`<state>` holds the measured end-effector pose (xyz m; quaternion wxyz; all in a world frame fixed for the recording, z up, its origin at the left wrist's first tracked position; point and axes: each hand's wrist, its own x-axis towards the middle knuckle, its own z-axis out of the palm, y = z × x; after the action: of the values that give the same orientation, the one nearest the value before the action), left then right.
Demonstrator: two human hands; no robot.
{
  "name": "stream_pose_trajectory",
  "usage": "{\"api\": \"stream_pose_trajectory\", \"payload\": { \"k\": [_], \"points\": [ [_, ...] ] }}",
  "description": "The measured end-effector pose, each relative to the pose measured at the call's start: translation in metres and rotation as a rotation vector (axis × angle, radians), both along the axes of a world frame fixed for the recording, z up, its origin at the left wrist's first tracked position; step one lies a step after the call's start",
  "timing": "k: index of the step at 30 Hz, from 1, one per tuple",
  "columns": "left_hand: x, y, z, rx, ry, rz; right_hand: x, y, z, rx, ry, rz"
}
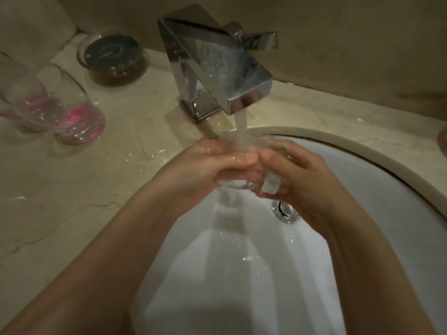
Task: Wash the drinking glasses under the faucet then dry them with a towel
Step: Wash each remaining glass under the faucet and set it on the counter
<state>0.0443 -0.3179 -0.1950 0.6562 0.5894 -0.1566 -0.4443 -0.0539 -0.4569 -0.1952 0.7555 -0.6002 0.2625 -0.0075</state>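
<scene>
The drinking glass sat under the faucet stream — left hand and right hand fingers both grasping it — over the sink.

A clear drinking glass sits in the middle of the frame under the stream from the chrome faucet, tipped on its side with its thick base toward the lower right. At the left edge, two more glasses with pink bottoms stand side by side.
</scene>
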Motion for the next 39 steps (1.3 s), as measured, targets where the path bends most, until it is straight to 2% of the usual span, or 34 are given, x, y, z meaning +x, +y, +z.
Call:
{"api": "stream_pose_trajectory", "payload": {
  "k": [4,7,10,16,21,23,26,28,30,32,35,37,39],
  "points": [
    [0.000,0.003,-0.002,0.010,0.033,0.036,-0.005,-0.002,0.000,0.000,-0.039,0.010],
    [-0.002,0.002,0.000,0.009,-0.012,-0.034,-0.007,-0.003,0.007,0.066,0.033,0.075],
    [-0.003,-0.006,0.001,-0.006,0.003,0.013,-0.005,-0.002,0.005,0.039,0.058,0.022],
    [-0.003,-0.005,0.003,-0.038,0.040,0.032,-0.010,0.001,-0.005,-0.031,-0.075,-0.041],
    [-0.009,-0.002,0.011,-0.097,-0.022,0.016,-0.015,0.005,-0.003,0.073,-0.100,-0.112],
    [-0.015,-0.002,0.011,-0.132,-0.040,0.165,-0.014,0.011,-0.001,0.146,-0.093,-0.156],
    [-0.032,0.000,-0.008,-0.079,-0.059,0.482,-0.014,0.026,-0.004,0.270,-0.072,-0.219],
    [-0.051,-0.005,-0.015,-0.045,-0.114,0.555,-0.012,0.036,-0.008,0.299,-0.058,-0.197],
    [-0.062,-0.012,-0.013,-0.090,-0.106,0.600,-0.010,0.045,-0.010,0.227,-0.038,-0.155],
    [-0.062,-0.015,-0.011,-0.115,-0.105,0.600,-0.011,0.048,-0.013,0.017,-0.033,-0.138],
    [-0.056,-0.015,-0.010,-0.061,-0.198,0.491,-0.012,0.053,-0.008,-0.303,-0.080,-0.047],
    [-0.054,-0.014,-0.010,-0.061,-0.255,0.451,-0.011,0.055,-0.006,-0.397,-0.087,-0.038],
    [-0.053,-0.014,-0.010,-0.054,-0.259,0.455,-0.007,0.057,-0.008,-0.386,-0.117,-0.047]
  ]
}}
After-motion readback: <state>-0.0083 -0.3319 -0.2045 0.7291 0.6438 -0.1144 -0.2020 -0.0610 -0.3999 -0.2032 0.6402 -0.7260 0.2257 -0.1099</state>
